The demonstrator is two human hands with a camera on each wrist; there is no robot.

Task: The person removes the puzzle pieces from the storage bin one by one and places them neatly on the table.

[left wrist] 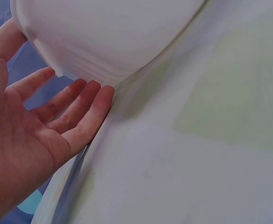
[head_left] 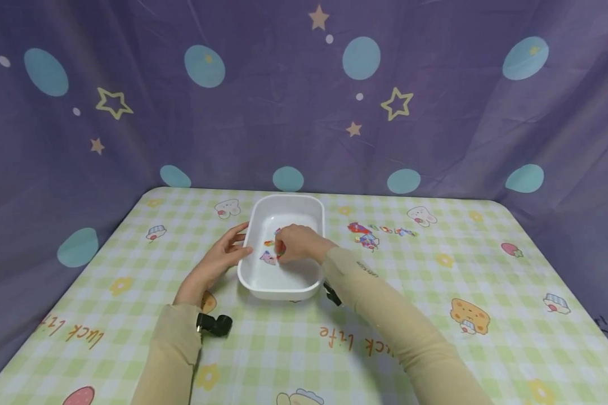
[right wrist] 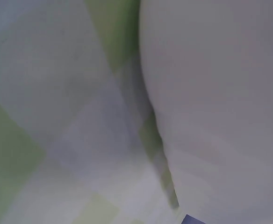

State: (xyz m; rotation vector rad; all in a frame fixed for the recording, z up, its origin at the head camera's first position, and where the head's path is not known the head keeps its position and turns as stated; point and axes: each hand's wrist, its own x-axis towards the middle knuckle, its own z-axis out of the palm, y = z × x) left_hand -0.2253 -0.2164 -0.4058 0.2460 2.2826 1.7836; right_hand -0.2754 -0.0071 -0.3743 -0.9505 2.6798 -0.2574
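Note:
A white plastic basin with rounded corners stands on the table. At its left side is my left hand, the thumb over the rim and the other fingers against the outer wall. In the left wrist view, those fingertips meet the white wall low down, near the tablecloth. My right hand reaches into the basin with its fingers curled down. Small colourful pieces, among them a pinkish piece, lie on the basin floor by its fingers. I cannot tell whether the hidden right fingertips pinch one.
More small colourful pieces lie to the right of the basin, including a red piece and a blue-and-red piece. A green-checked tablecloth with printed pictures covers the table. Behind it hangs a purple curtain.

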